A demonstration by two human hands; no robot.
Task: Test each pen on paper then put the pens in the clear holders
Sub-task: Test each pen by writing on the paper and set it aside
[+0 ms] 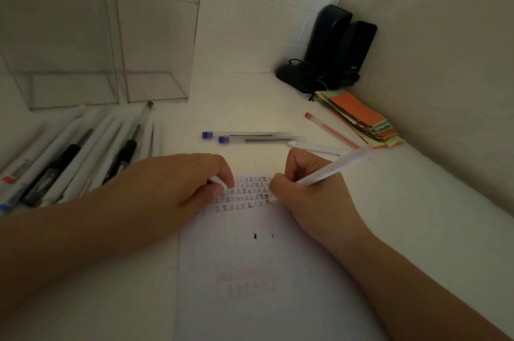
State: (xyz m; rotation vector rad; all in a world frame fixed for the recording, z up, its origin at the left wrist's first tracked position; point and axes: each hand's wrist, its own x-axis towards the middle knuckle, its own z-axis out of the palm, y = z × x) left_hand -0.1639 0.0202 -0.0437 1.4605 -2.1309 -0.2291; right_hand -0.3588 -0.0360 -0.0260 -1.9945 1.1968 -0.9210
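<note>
We see the right hand (306, 190) curled tight round a white pen (333, 167), its tip hidden behind the fingers at the right edge of the written rows on the paper (250, 271). The barrel slants up and to the right. The left hand (192, 182) rests on the paper's upper left, fingers curled round a small white piece, probably a cap (218, 181), though we cannot tell for sure.

Beyond the paper lie 2 blue-capped pens (250, 137), side by side, a red pen (331, 131) at an angle near a stack of coloured slips (361, 118), and a white pen (317, 148) just past the right hand. A heap of pens (80, 151) lies at the left, in front of 2 clear holders (105, 49). Black speakers (339, 46) stand in the corner.
</note>
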